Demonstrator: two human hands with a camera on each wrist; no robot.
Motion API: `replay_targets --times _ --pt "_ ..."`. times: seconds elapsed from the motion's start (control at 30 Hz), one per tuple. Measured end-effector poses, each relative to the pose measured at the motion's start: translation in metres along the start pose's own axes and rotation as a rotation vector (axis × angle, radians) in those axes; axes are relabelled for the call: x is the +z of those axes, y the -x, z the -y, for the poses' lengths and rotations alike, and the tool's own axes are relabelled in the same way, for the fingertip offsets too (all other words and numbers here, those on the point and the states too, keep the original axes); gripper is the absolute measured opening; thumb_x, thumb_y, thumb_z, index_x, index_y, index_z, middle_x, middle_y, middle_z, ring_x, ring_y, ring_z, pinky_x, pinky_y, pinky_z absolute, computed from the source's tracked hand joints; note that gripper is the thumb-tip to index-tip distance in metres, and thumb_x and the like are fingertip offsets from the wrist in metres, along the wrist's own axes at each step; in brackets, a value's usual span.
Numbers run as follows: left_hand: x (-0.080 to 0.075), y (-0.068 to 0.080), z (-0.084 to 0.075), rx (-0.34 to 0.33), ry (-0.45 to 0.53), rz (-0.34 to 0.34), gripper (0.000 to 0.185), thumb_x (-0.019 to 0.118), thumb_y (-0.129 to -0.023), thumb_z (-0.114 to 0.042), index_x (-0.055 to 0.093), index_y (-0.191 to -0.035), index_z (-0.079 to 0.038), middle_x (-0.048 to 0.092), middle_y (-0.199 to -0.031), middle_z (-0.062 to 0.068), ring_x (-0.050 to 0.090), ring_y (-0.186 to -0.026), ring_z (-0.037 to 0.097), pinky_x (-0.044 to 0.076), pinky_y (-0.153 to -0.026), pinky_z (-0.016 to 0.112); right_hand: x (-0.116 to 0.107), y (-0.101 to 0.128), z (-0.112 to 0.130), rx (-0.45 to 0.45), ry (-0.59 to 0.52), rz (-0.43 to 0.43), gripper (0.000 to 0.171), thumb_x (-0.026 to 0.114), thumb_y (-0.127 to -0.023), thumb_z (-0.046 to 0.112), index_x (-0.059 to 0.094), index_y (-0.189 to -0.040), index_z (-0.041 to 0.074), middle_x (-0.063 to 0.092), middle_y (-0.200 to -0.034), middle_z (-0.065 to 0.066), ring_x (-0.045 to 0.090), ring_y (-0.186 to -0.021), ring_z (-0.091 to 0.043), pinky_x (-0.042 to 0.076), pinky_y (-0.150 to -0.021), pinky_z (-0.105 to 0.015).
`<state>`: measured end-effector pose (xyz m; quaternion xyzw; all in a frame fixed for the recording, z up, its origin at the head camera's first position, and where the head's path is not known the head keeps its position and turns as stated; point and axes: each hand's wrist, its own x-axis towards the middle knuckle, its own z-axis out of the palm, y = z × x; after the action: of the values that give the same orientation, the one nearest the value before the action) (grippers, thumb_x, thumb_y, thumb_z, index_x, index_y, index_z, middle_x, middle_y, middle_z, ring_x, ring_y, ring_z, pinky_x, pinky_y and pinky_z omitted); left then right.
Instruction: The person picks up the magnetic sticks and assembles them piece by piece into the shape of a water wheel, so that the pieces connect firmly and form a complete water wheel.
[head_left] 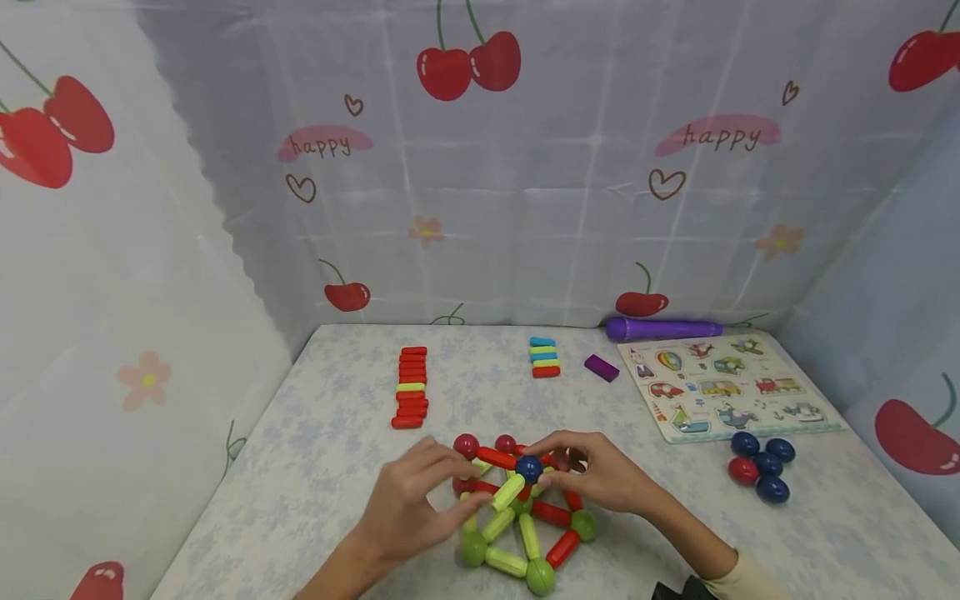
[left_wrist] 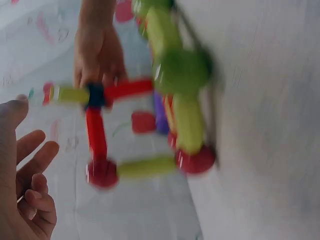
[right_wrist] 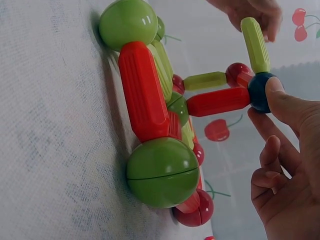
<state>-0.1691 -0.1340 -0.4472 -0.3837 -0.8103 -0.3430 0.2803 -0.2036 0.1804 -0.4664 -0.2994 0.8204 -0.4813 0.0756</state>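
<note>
Ball-and-rod frame [head_left: 529, 535], probably light, stiff; your right hand [head_left: 606, 472] is pinching its twelve-o'clock blue ball [head_left: 529, 469], sensible hold; left hand [head_left: 408, 493], fingers spread.

A blue ball [head_left: 529, 469] with a jutting lime rod [head_left: 508, 492] sits high on a red-and-green frame of rods and balls [head_left: 530, 537].

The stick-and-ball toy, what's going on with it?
A person's right hand pinches a blue ball on the stick-and-ball toy. A yellow-green stick pokes from that ball; the left hand is open near its free end, holding nothing. More sticks lie in two rows behind, and loose balls sit to the right.
</note>
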Motion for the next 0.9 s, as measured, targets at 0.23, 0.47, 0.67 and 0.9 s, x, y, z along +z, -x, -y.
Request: replay_targets --times 0.23,0.47,0.67,0.9 --pt "-0.031 -0.018 0.076 -0.384 -0.238 0.132 0.020 0.094 -0.086 -0.018 0.086 -0.103 -0.013 0.078 -0.098 0.000 0.057 -0.075 0.014 0.050 -0.061 0.025 0.000 -0.001 -0.001 0.016 -0.011 0.004 0.034 0.079 -0.101 0.023 0.076 -0.133 0.014 0.066 -0.095 -0.001 0.056 -0.081 -0.017 0.046 -0.070 -0.027" --pt "-0.023 -0.011 0.122 -0.481 -0.363 0.383 0.017 0.094 -0.085 -0.015 0.086 -0.100 -0.014 0.076 -0.095 0.003 0.063 -0.081 0.017 0.058 -0.066 0.031 0.000 0.001 0.001 0.026 -0.018 0.005 0.035 0.079 -0.100 0.023 0.076 -0.133 0.013 0.066 -0.095 -0.001 0.056 -0.080 -0.017 0.046 -0.070 -0.026" --pt "-0.015 -0.004 0.135 -0.446 -0.425 0.442 0.018 0.095 -0.083 -0.013 0.086 -0.098 -0.014 0.075 -0.095 0.002 0.064 -0.081 0.016 0.060 -0.069 0.036 0.001 0.001 0.000 0.038 -0.043 0.009 0.033 0.079 -0.100 0.023 0.076 -0.133 0.017 0.066 -0.095 -0.004 0.057 -0.081 -0.018 0.047 -0.071 -0.026" --pt "-0.010 -0.002 0.134 -0.478 -0.417 0.475 0.022 0.095 -0.082 -0.014 0.084 -0.102 -0.011 0.074 -0.094 0.001 0.065 -0.082 0.015 0.060 -0.069 0.035 0.000 0.000 -0.001 0.028 -0.040 0.008 0.034 0.079 -0.100 0.023 0.076 -0.133 0.015 0.064 -0.092 -0.005 0.057 -0.081 -0.018 0.048 -0.071 -0.026"
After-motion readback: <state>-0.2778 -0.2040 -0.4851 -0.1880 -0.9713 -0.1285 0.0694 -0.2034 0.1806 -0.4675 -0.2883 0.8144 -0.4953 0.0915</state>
